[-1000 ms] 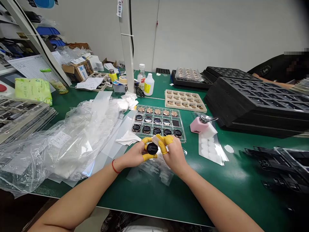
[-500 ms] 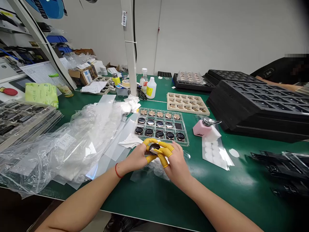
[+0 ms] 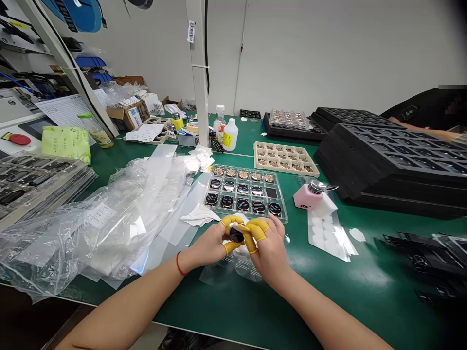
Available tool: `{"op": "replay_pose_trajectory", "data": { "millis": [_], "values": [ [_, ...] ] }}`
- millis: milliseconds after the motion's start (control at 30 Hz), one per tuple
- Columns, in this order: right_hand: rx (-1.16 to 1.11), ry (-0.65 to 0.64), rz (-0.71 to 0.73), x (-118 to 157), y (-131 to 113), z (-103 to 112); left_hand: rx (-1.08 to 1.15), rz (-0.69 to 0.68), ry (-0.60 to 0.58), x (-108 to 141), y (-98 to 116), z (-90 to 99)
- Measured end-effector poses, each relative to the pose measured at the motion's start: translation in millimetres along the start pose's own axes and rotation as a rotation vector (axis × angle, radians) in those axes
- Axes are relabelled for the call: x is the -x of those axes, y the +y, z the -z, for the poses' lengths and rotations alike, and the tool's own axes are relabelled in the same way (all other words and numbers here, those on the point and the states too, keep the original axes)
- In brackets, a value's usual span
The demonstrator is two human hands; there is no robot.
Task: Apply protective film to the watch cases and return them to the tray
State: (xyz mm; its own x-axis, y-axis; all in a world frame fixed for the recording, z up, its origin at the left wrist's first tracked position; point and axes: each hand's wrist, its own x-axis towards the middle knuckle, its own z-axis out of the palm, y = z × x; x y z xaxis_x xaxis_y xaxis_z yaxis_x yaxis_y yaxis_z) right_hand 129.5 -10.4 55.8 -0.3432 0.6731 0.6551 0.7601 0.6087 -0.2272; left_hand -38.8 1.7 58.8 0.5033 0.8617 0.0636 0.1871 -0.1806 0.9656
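- Left hand (image 3: 204,245), yellow rubber sleeves on the fingertips and a red cord bracelet (image 3: 179,263) at the wrist: drawn in narrow, thumb and fingers round the rim of a round black-faced disc (image 3: 237,234)
- Right hand (image 3: 272,245), also yellow-sleeved: narrow pinch on a small pale flat piece (image 3: 241,227), held at the upper part of the disc; exact contact hard to tell
- Disc is off the green table (image 3: 219,311), above its near part, just on the near side of the clear tray
- Clear printed film (image 3: 233,273) lying under the hands, toward the table's near edge
- Jumbled black plastic parts (image 3: 425,262) by the near right corner, blurred
- Big heap of clear plastic bags (image 3: 146,194) spread from the near left corner inward; crumpled white cloth (image 3: 200,215) between it and the hands
- Clear plastic compartment tray (image 3: 285,212) beyond the hands: near row five black round faces, middle row four dark ones, far row five gold-toned rounds
- Pink bottle with metal top (image 3: 307,196) right of that tray, beside white round stickers on sheets (image 3: 326,228)
- Stacked black foam trays (image 3: 350,167) toward the right edge
- Beige compartment tray (image 3: 288,171) farther back, then white bottle with yellow label (image 3: 230,135)
- Another person's dark sleeve (image 3: 419,107) past the far right corner
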Motion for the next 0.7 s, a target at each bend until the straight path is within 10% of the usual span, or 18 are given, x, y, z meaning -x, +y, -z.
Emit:
{"op": "replay_pose_trajectory", "data": {
  "millis": [467,700],
  "values": [
    [-0.320,-0.143,-0.400,-7,59,-11,0.201,0.086,-0.015,-7,-15,5.7],
    [-0.201,-0.280,-0.339,-3,58,-21,0.276,0.126,-0.013,-7,-13,10.4]
  ]
}}
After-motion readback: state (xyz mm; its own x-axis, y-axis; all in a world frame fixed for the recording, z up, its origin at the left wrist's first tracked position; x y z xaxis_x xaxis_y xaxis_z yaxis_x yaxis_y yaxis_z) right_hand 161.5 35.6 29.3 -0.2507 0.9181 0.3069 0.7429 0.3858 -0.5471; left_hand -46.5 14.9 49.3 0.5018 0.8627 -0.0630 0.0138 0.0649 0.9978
